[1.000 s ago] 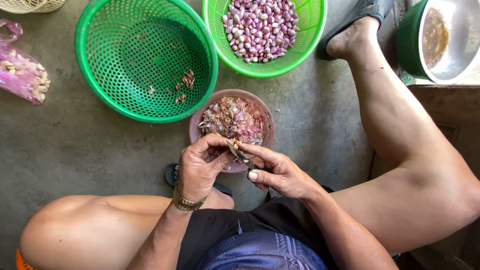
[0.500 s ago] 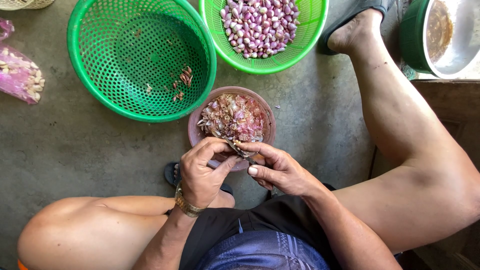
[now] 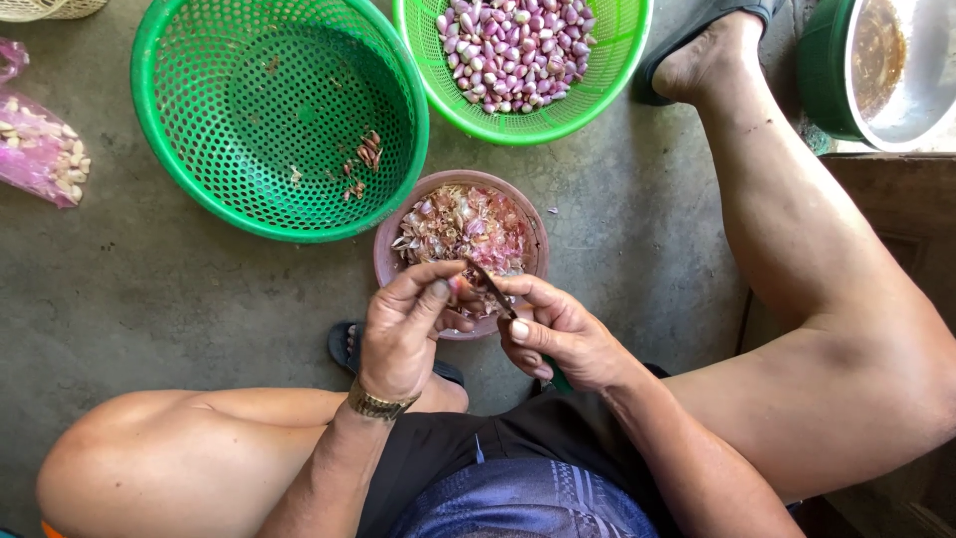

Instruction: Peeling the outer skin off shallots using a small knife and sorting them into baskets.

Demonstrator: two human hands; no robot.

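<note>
I sit on a concrete floor over a small pink bowl [image 3: 388, 261] heaped with shallot peels. My left hand [image 3: 403, 329], a gold watch band at its wrist, pinches a small shallot [image 3: 466, 291] above the bowl's near rim. My right hand [image 3: 558, 334] grips a small knife [image 3: 491, 290] with a green handle; its thin blade touches the shallot between my fingers. The shallot is mostly hidden by my fingertips.
A big green basket [image 3: 169, 149] with a few peel scraps sits at the upper left. A second green basket [image 3: 617, 60] holds several peeled shallots. A pink plastic bag [image 3: 40, 159] lies far left, a metal basin [image 3: 896, 70] top right. My right leg stretches along the right side.
The view has shifted slightly, so baskets and bowl sit a little differently in frame. My hands stay together over the bowl, with the fingers and knife working slightly at the shallot.
</note>
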